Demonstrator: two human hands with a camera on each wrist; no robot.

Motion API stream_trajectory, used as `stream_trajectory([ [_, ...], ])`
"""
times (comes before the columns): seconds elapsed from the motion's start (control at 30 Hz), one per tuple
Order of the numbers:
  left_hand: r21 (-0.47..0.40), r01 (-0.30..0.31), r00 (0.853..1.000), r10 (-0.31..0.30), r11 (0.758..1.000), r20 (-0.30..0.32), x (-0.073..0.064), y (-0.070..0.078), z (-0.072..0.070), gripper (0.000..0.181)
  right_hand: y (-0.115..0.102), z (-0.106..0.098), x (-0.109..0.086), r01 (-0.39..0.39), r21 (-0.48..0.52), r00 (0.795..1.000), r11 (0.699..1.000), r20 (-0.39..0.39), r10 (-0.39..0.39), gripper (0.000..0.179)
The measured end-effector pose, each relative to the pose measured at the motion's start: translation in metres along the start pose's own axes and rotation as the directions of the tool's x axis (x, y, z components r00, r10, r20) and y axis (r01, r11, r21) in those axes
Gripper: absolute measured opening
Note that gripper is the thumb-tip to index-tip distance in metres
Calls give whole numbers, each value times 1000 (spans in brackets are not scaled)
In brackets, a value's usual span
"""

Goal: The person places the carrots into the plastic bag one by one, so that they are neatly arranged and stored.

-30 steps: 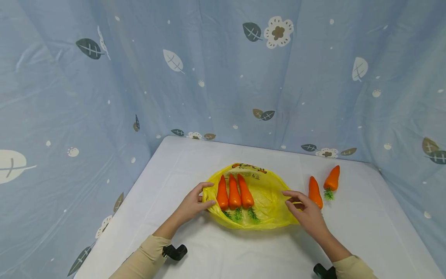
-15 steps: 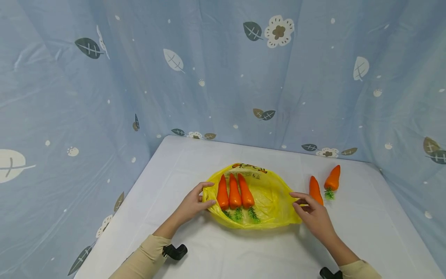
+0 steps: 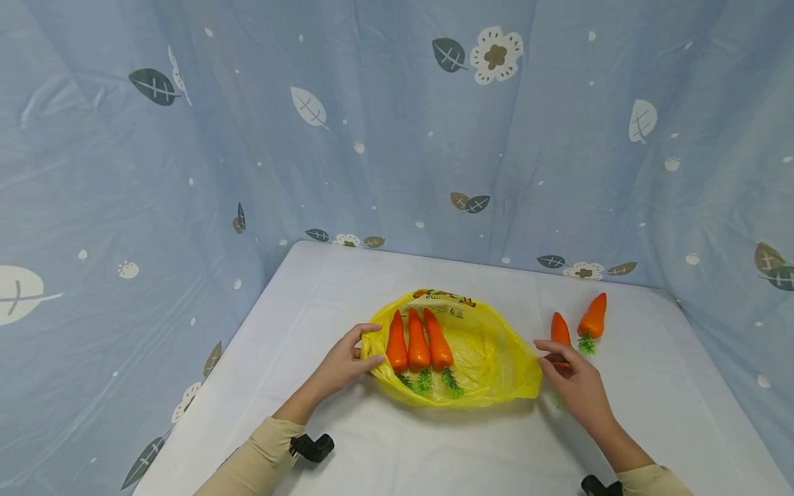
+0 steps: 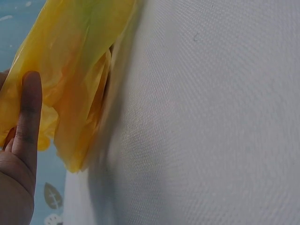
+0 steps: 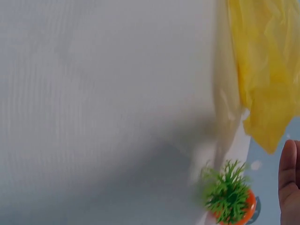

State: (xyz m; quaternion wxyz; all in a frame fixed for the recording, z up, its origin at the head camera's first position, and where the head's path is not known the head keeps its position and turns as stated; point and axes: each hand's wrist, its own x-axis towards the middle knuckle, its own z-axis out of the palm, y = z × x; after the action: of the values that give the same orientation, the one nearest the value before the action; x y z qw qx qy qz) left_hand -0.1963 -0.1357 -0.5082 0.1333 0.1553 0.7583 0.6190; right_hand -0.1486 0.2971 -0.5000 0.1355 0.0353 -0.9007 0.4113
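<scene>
A yellow plastic bag (image 3: 477, 358) lies with its mouth spread wide, three toy carrots (image 3: 417, 348) side by side in its left half. Its left rim is pinched by my left hand (image 3: 342, 358), whose thumb (image 4: 31, 103) presses on the plastic in the left wrist view. My right hand (image 3: 579, 386), fingers bent and holding nothing, hovers at the bag's right edge. Partly behind those fingers lies another toy carrot (image 3: 560, 331); its green leaves (image 5: 228, 192) show in the right wrist view.
Farther back on the right, one more toy carrot (image 3: 592, 318) rests with its leaves toward me. A white cloth (image 3: 397, 448) covers the table. Behind it hangs a blue patterned curtain (image 3: 384, 172).
My right hand has moved to the right, from over the bag to its right edge, and now hides more of the nearer loose carrot. My left hand keeps its place on the rim.
</scene>
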Motion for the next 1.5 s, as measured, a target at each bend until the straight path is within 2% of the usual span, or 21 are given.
stream_trajectory([
  [0.33, -10, -1, 1000, 1, 1000, 6, 0, -1, 0, 63, 18, -9, 2, -45, -28, 998, 999, -55, 43, 34],
  [0.5, -9, 0, 1000, 0, 1000, 4, 0, 0, 0, 63, 26, -11, 3, -40, -21, 996, 999, -83, 38, 33],
  [0.77, -10, 2, 1000, -2, 1000, 8, 0, 0, 0, 63, 34, -15, 5, -119, -75, 992, 990, -55, 115, 40],
  [0.97, 5, -9, 1000, 9, 1000, 7, -1, 0, 1, 63, 40, -19, 5, -143, -81, 989, 986, -52, 139, 41],
  [1.13, 13, 2, 1000, -2, 1000, 3, -1, -1, 1, 63, 43, -19, 5, -182, -72, 983, 981, -48, 179, 44],
  [1.3, 7, 11, 1000, -11, 1000, 4, -1, -1, 1, 63, 48, -19, 6, -189, -97, 982, 977, -33, 187, 47],
  [1.5, 6, 5, 1000, -6, 1000, 6, -1, 0, 0, 63, 53, -17, 11, -247, -142, 968, 959, 12, 251, 58],
])
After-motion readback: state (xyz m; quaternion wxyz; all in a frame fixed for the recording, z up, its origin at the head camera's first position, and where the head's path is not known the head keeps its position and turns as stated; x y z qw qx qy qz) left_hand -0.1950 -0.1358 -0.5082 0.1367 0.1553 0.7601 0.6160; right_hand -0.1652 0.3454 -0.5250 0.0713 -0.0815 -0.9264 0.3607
